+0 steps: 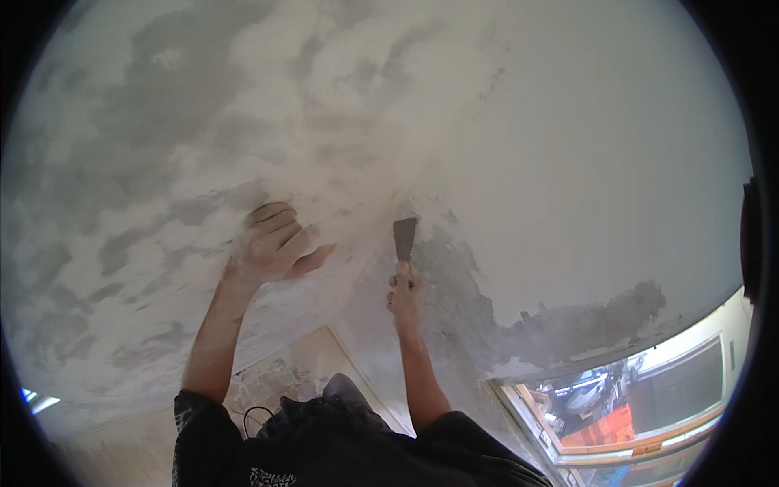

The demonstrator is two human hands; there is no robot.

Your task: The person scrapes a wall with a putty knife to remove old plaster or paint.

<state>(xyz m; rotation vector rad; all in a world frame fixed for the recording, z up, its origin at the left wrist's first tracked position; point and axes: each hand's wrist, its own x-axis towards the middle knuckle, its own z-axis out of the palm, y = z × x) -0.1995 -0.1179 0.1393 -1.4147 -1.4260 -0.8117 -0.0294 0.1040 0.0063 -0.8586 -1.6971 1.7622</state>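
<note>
My left hand (277,243) is raised against a patchy white and grey plastered surface (195,89). Its fingers are curled, with the thumb sticking out to the right. A dark edge shows at the fingertips, but what lies under them is hidden. To the right and a little lower, my right hand (404,294) grips a putty knife (404,237) by its handle. The dark, flared blade points up, near a rough grey patch (454,268) where the white coat is broken off. Whether the blade touches the surface I cannot tell.
A wood-framed window (641,448) stands at the lower right, with an orange thing (602,428) and clutter behind its glass. A pale panel with a bare, worn patch (284,375) shows behind my left arm. At the lower left edge is a bright light (39,401).
</note>
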